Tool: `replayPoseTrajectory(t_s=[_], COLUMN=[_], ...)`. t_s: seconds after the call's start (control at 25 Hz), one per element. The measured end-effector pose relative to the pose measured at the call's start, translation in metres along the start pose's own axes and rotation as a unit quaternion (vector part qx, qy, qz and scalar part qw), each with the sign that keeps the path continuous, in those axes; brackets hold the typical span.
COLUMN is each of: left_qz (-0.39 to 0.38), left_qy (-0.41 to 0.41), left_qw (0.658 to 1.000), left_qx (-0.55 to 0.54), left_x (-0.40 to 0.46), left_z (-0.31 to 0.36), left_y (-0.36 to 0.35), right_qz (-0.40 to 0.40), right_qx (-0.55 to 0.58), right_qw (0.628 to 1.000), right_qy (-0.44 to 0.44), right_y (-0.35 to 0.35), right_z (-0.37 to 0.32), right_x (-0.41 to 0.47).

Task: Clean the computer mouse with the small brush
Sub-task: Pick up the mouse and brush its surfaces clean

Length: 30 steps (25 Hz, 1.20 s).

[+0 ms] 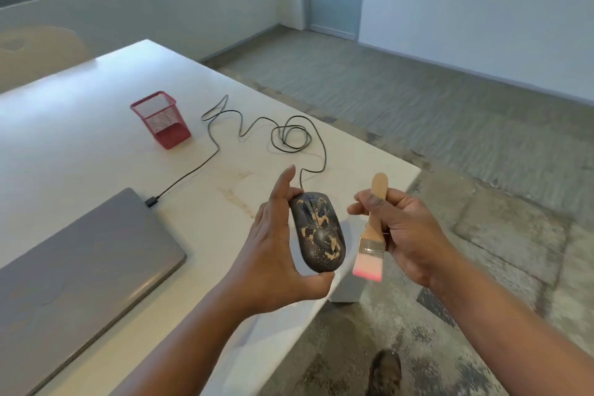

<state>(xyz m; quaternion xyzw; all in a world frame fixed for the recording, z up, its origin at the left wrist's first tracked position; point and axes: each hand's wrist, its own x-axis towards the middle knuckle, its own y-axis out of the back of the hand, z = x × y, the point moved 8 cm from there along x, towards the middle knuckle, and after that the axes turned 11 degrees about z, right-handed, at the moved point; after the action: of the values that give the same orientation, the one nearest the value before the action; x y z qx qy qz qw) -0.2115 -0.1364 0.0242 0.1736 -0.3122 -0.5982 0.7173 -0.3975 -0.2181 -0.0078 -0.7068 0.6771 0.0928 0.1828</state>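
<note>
A black computer mouse (318, 230), speckled with tan dust, is held off the table in my left hand (273, 254), thumb at its near end and fingers at its far end. Its black cable (257, 128) loops across the table to a plug at the laptop. My right hand (405, 228) grips the wooden handle of a small brush (373, 235), whose pink-tipped bristles point down. The bristles hang just right of the mouse, apart from it.
A closed grey laptop (80, 260) lies at the left on the white table (64, 145). A red mesh pen holder (160, 119) stands behind it. The table's right edge runs beside my hands, with concrete floor and my shoe (385, 373) below.
</note>
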Motion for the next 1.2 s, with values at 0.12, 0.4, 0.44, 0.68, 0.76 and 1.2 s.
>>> replayPoseTrajectory(t_s=[0.12,0.4,0.44,0.68,0.76,1.2], left_qz=[-0.032,-0.051,-0.051,-0.037,-0.026,-0.005], left_qy=[-0.022,-0.031,-0.028,-0.017,-0.014,0.018], left_qw=[0.999,0.997,0.997,0.997,0.997,0.995], left_qx=[-0.018,-0.050,-0.056,-0.064,-0.066,-0.103], left_x=[-0.015,-0.051,-0.057,-0.093,-0.102,-0.119], left_z=[0.021,0.062,0.067,0.090,0.095,0.088], left_y=[-0.019,-0.074,-0.082,-0.122,-0.128,-0.140], right_qz=[-0.021,-0.056,-0.056,-0.077,-0.084,-0.116], right_qx=[-0.035,-0.049,-0.051,-0.029,-0.011,0.008], right_qw=[0.999,0.997,0.997,0.995,0.995,0.991], right_qy=[-0.008,-0.014,-0.016,-0.052,-0.062,-0.070], right_y=[0.024,0.090,0.100,0.149,0.158,0.170], right_z=[0.009,0.023,0.026,0.050,0.055,0.068], right_x=[-0.030,-0.065,-0.067,-0.084,-0.087,-0.090])
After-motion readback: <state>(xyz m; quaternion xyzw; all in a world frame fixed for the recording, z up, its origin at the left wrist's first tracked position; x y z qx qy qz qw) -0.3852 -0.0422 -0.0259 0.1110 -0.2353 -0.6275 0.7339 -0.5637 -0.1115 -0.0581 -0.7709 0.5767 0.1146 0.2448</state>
